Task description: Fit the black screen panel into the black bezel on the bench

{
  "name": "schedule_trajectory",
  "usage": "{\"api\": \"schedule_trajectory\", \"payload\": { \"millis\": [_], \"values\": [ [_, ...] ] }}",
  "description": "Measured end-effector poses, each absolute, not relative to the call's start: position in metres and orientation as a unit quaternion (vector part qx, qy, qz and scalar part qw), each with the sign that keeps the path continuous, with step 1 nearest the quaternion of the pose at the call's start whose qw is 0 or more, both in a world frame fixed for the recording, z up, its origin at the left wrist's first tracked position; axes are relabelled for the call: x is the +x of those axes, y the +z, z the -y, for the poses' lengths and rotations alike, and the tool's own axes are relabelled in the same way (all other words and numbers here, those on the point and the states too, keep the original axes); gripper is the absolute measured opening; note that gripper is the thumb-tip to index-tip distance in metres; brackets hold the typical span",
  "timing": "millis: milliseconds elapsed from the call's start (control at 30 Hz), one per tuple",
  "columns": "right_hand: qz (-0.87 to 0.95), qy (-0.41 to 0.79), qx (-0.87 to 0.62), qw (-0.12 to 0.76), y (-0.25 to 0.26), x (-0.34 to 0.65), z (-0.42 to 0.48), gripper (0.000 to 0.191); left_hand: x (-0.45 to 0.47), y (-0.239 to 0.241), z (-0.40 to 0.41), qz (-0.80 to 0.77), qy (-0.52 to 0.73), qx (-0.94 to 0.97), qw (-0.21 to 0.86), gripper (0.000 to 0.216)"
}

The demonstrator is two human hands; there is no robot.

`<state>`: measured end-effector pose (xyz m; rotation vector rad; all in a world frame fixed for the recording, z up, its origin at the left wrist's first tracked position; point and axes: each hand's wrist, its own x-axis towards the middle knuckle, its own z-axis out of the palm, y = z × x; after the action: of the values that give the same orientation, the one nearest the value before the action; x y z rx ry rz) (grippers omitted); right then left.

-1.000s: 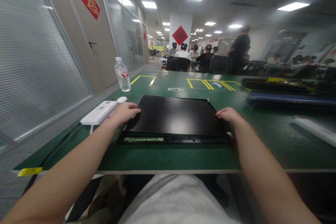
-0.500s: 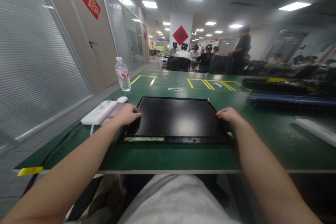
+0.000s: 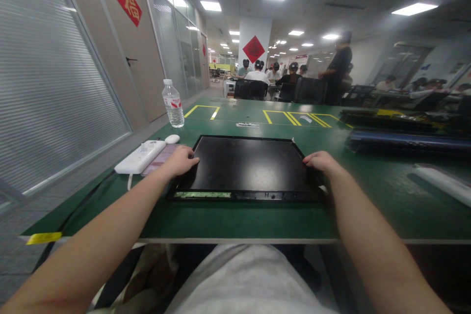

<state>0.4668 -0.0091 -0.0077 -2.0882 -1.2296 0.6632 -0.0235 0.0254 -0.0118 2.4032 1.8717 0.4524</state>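
Observation:
A black display panel (image 3: 250,164) lies flat on the green table (image 3: 228,223) in front of me. Along its near edge runs a strip of green circuit board (image 3: 201,195). My left hand (image 3: 182,159) grips the panel's left edge, thumb on top and the other fingers bent over the side. At the opposite edge, my right hand (image 3: 319,161) pinches the frame between thumb and fingers. Some fingertips of both hands are hidden behind the panel's rim. A small pale tab (image 3: 293,140) sticks up at the far right corner.
To the left are a white power strip (image 3: 138,158), a pink flat item (image 3: 162,158), a white mouse-like object (image 3: 172,139) and a water bottle (image 3: 172,104). Dark and blue long parts (image 3: 405,142) lie at right, near a white bar (image 3: 443,184). Several people sit beyond the table.

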Motion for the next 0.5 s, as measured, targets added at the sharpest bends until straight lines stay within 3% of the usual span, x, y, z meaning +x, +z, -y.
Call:
{"api": "schedule_trajectory", "payload": {
  "millis": [500],
  "values": [
    [0.457,0.268,-0.786,0.319,-0.012,0.4692,0.0067,0.023,-0.0229,-0.015,-0.025,-0.61,0.154,0.777,0.016,0.029]
  ]
}}
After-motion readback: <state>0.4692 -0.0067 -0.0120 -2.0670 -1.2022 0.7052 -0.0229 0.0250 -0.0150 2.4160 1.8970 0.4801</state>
